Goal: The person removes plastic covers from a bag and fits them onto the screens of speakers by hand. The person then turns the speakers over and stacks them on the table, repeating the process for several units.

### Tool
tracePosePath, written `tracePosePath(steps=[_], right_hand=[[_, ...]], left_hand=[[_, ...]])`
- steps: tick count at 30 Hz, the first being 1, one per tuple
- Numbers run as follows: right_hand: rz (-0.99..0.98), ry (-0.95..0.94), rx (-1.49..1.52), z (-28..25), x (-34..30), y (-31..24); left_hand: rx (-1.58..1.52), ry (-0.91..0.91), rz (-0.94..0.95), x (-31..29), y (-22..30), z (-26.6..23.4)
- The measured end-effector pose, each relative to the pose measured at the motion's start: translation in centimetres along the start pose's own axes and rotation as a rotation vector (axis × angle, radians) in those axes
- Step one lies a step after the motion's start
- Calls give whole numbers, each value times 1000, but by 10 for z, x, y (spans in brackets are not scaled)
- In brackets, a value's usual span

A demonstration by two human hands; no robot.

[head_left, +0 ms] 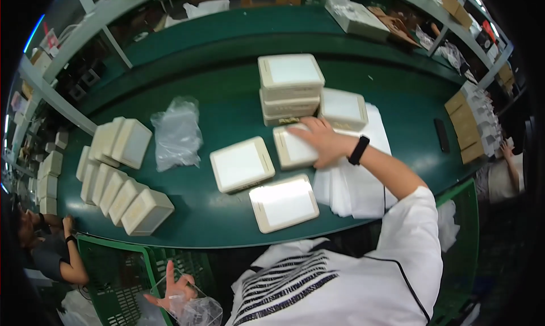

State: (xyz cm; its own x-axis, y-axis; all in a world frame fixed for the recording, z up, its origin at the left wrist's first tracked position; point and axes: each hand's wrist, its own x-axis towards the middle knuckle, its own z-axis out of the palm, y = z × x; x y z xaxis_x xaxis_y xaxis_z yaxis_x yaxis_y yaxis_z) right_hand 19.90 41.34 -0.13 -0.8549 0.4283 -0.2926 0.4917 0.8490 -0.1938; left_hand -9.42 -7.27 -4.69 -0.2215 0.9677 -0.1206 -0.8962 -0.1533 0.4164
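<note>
My right hand (325, 143) reaches over a beige case with a white top panel (295, 150), gripping across its right end. Low at the left, by the table's front edge, my left hand (177, 292) has a clear plastic bag (198, 311) caught in its curled fingers; its index finger and thumb stretch apart. Two similar beige cases lie nearest the right hand: one flat panel-up case (241, 164) to the left and another flat case (284, 204) in front. Beyond the hand stand a stack of beige cases (290, 87) and a single case (343, 109).
White sheets or sleeves (355, 192) lie under my right forearm. Several beige cases lean in rows (125, 198) at the left, beside a clear plastic bundle (177, 134). Green crates (113, 280) stand below the green table (397, 82). A black bar-shaped object (441, 135) and cardboard dividers (468, 124) lie right.
</note>
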Motion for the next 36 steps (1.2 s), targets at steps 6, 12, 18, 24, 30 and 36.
tracePosePath(steps=[6,12,18,24,30,36], right_hand=[[-120,239,44,23,4,14],[-115,338,-81,26,-2,10],[-182,214,13,-27,-25,-9],[-256,480,295,-154,-28,1],[-54,459,85,-185,41,35],[-32,369,35,-171,58,42]], left_hand=[[-74,-166,-32,42,-33,-15],[80,-390,-227,90,-32,3],[191,-434,-203,89,-31,5],[87,-304,-71,64,-26,-5],[-10,-279,55,82,-30,6],[-155,-167,117,83,-40,7]])
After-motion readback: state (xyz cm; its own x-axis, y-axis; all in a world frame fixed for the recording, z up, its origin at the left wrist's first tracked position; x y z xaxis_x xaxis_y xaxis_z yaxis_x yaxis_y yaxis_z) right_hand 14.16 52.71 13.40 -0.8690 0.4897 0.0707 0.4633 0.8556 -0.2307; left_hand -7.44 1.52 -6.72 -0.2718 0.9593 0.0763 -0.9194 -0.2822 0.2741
